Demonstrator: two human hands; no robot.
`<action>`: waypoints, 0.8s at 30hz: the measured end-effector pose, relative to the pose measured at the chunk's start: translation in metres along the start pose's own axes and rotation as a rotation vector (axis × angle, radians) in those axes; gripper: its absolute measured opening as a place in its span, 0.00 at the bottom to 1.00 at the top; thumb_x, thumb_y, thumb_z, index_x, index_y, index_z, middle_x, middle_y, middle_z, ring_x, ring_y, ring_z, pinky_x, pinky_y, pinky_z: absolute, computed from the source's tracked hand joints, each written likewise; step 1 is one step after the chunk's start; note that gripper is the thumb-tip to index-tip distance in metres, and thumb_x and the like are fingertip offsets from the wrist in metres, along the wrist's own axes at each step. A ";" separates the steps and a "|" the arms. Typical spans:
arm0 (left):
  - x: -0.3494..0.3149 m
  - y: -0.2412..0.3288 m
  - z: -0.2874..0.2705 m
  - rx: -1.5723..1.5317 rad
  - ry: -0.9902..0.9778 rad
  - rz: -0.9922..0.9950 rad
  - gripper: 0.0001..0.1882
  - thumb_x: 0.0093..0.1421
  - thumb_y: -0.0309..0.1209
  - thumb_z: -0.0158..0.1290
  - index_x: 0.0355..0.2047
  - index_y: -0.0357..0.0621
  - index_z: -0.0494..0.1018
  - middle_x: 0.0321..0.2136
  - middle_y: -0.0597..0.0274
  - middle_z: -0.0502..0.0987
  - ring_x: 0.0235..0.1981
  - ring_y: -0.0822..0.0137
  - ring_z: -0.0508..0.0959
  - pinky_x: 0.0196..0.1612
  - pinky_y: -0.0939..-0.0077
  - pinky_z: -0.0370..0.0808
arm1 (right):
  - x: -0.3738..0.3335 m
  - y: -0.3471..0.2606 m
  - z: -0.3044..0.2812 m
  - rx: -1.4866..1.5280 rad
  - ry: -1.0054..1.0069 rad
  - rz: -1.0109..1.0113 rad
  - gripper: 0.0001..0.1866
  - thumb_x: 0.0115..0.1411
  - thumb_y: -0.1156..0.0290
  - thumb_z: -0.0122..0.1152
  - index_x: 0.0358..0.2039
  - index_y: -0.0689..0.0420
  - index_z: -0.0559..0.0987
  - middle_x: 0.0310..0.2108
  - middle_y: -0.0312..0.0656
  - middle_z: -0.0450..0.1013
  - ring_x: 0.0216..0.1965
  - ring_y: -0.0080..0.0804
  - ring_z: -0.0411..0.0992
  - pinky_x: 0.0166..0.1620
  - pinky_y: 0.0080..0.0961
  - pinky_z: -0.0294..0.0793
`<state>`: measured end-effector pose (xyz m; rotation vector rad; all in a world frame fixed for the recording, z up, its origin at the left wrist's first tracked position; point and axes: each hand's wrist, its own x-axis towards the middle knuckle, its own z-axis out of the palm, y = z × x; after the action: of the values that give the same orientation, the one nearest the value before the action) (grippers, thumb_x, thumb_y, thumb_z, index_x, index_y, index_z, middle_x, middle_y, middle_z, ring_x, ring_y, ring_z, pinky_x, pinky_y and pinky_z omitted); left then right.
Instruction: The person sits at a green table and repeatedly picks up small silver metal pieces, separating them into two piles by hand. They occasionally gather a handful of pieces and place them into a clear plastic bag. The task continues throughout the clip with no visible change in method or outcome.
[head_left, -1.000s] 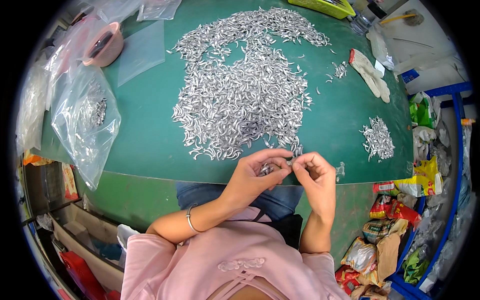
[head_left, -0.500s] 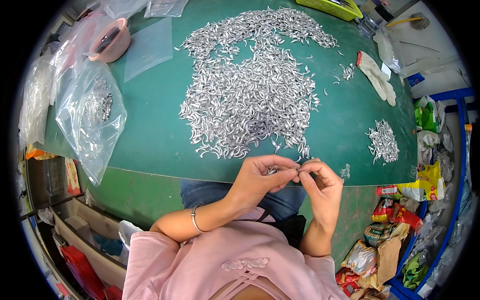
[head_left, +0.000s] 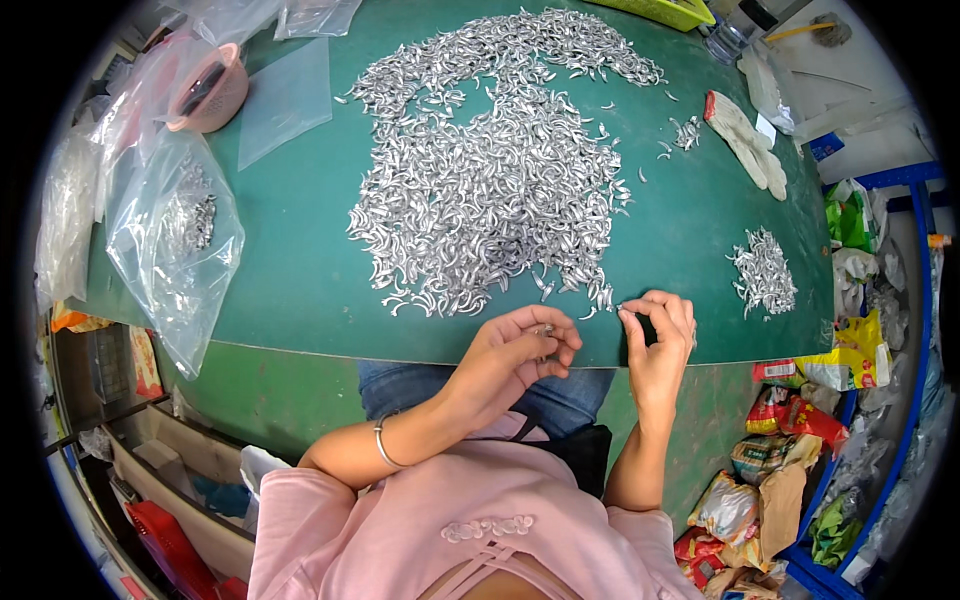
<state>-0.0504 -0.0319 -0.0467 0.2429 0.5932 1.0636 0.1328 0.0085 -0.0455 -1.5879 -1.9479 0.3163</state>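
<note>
A big heap of small curved silver metal pieces (head_left: pixel 490 190) covers the middle of the green table (head_left: pixel 290 240). My left hand (head_left: pixel 525 345) is curled at the table's near edge, just below the heap, with a few such pieces showing between its bent fingers. Apart from it, my right hand (head_left: pixel 660 335) is pinched, thumb and forefinger close together beside the heap's lower right corner. Whatever lies between those fingertips is too small to make out. A smaller pile of silver pieces (head_left: pixel 764 272) lies to the right of that hand.
A clear plastic bag (head_left: pixel 175 250) with silver pieces lies at left, near a pink basket (head_left: pixel 215 95). A work glove (head_left: pixel 745 145) and a few loose pieces (head_left: pixel 686 133) lie far right. A yellow-green tray (head_left: pixel 660 12) stands at the back; a blue rack (head_left: pixel 925 230) is beyond the right edge.
My hands were together at the fingertips; now they are apart. The right hand has moved right and slightly away from me, while the left has shifted a little left, fingers still curled.
</note>
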 end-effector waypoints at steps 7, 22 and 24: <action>0.000 -0.002 0.006 0.236 0.077 0.019 0.11 0.56 0.25 0.51 0.40 0.35 0.70 0.29 0.65 0.71 0.25 0.78 0.67 0.28 0.85 0.65 | -0.007 -0.022 -0.005 0.516 -0.012 0.112 0.04 0.44 0.82 0.61 0.23 0.63 0.76 0.25 0.41 0.73 0.30 0.32 0.69 0.35 0.24 0.67; -0.002 0.001 0.014 0.056 0.057 -0.096 0.07 0.58 0.28 0.49 0.34 0.37 0.70 0.27 0.64 0.72 0.24 0.78 0.65 0.25 0.85 0.61 | -0.013 -0.035 -0.008 0.799 -0.060 0.191 0.05 0.45 0.83 0.61 0.26 0.65 0.76 0.24 0.40 0.73 0.29 0.27 0.68 0.34 0.20 0.67; -0.001 0.002 0.011 -0.069 0.004 -0.136 0.08 0.59 0.29 0.45 0.33 0.37 0.70 0.27 0.61 0.71 0.24 0.76 0.65 0.25 0.83 0.61 | -0.009 -0.028 -0.002 0.628 0.055 0.266 0.04 0.46 0.83 0.59 0.26 0.64 0.76 0.24 0.40 0.72 0.28 0.27 0.68 0.33 0.19 0.66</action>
<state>-0.0458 -0.0313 -0.0361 0.1383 0.5674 0.9509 0.1123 -0.0076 -0.0315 -1.3962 -1.3927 0.8841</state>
